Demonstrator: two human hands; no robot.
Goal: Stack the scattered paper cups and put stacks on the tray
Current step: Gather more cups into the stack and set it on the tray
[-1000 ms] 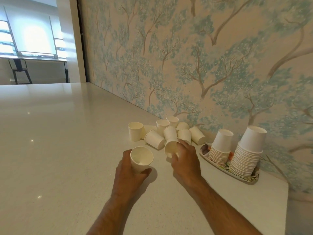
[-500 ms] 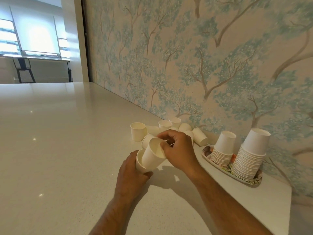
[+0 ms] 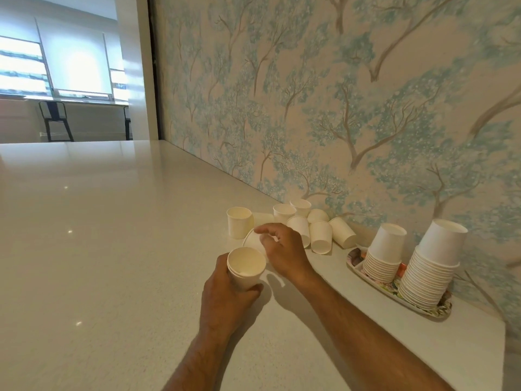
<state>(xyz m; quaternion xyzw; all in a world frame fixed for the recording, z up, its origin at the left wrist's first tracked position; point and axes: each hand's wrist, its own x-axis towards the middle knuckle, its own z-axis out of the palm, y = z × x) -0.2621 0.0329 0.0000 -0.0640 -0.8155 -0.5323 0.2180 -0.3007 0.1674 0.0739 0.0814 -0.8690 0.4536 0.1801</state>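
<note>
bright window [image 3: 81,69] glare far-left | soft shadows | glossy counter [image 3: 84,249] | wide-angle edge bending

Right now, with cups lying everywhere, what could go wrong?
The right hand reaches into the cluster of loose cups; a careless nudge might roll the tipped ones away. The tall stack on the tray near the counter's edge looks top-heavy and could topple if bumped. The left hand might crush its nested cups.
</note>
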